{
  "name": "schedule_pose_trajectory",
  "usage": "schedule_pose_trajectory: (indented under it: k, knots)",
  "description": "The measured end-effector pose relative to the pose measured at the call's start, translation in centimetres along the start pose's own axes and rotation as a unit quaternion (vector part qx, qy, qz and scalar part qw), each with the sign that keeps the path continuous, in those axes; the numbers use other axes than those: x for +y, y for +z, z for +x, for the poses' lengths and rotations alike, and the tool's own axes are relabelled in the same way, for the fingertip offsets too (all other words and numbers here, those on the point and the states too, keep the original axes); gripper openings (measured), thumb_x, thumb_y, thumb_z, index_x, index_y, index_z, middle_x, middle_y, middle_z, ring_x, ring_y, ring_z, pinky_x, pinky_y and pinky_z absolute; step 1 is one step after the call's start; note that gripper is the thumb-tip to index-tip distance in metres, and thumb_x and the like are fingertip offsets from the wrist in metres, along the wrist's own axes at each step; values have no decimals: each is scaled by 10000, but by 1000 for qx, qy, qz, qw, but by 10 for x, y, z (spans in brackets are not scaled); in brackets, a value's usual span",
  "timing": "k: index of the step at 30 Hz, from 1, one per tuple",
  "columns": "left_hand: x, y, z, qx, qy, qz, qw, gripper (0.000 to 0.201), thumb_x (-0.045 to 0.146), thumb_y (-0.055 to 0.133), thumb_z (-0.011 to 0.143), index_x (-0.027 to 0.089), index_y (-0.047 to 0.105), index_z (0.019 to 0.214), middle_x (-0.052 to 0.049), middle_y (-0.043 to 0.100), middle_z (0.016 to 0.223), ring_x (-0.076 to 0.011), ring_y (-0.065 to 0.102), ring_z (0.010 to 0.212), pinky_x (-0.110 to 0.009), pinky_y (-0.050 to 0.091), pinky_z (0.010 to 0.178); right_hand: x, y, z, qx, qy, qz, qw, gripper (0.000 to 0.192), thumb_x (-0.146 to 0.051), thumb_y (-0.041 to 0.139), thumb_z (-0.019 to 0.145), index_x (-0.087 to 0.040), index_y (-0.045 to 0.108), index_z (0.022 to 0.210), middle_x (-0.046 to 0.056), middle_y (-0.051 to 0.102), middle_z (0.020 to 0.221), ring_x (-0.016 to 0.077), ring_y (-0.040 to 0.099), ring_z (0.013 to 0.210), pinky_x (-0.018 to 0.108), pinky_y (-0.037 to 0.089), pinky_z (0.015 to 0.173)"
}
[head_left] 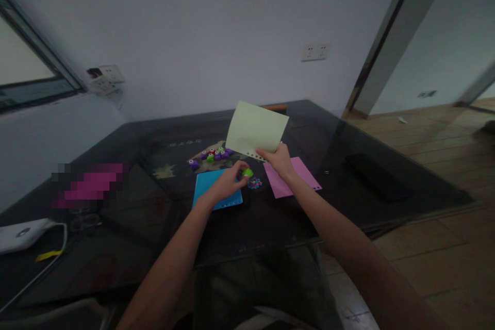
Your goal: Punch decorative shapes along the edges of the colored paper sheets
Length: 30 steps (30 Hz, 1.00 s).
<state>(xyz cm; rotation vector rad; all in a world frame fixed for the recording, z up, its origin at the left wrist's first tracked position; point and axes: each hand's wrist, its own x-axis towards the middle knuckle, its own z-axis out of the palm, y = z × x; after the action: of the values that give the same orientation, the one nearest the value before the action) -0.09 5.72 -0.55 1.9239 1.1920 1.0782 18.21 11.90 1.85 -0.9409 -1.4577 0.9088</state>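
Left hand [228, 181] pinches green punch [247, 172]; right hand [280, 161] lifts pale sheet [256, 129].

Before me lay a dark glass table [386, 165], a pink sheet [290, 178], a blue sheet [209, 185], purple punches [216, 154], a white device [21, 234], wall sockets [315, 52].

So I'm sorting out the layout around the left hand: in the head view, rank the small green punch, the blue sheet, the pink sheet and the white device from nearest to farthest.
1. Green punch, at the left hand's fingertips.
2. Blue sheet, directly under the hand.
3. Pink sheet, to the right, past the confetti pile.
4. White device, far left table edge.
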Motion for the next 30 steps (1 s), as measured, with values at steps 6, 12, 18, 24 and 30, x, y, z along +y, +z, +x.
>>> schedule_pose_trajectory:
  k: [6, 12, 18, 24, 30]
  knots:
    - [-4, 6, 3, -3, 18, 32, 999, 189, 347, 519, 835, 229, 651, 904, -26, 660, 823, -187, 571, 715, -261, 394, 663, 1, 0, 1, 0, -2, 0, 1000, 403, -323, 734, 611, -110, 686, 950, 151, 694, 988, 286, 654, 904, 402, 528, 841]
    - [-1, 8, 6, 42, -22, -73, 996, 284, 435, 486, 856, 205, 650, 834, -9, 584, 643, -162, 496, 573, -258, 352, 578, 1, 0, 1, 2, 2, -5, 1000, 388, -335, 731, 610, -126, 692, 934, 139, 701, 986, 275, 659, 899, 387, 529, 828]
    - [-1, 12, 8, 51, -121, -304, 943, 347, 509, 493, 832, 180, 597, 868, 7, 506, 532, -104, 388, 431, -228, 266, 444, 3, 0, 1, -4, -2, 21, 1000, 417, -366, 730, 597, -107, 691, 922, 134, 703, 994, 275, 668, 895, 392, 522, 823]
    - [-2, 8, 8, 19, -228, -458, 859, 298, 449, 481, 860, 159, 536, 904, 32, 447, 563, -62, 348, 420, -178, 264, 425, 14, -4, 8, 18, 6, 17, 1000, 481, -457, 712, 630, -93, 694, 945, 128, 703, 999, 267, 664, 926, 358, 522, 815]
    - [3, 5, 8, 9, -235, -511, 827, 193, 316, 431, 901, 149, 527, 907, 20, 464, 602, -56, 381, 445, -170, 305, 447, 8, -19, 19, 32, 1, 44, 999, 458, -457, 706, 654, -106, 695, 949, 114, 703, 1004, 255, 672, 899, 347, 528, 789]
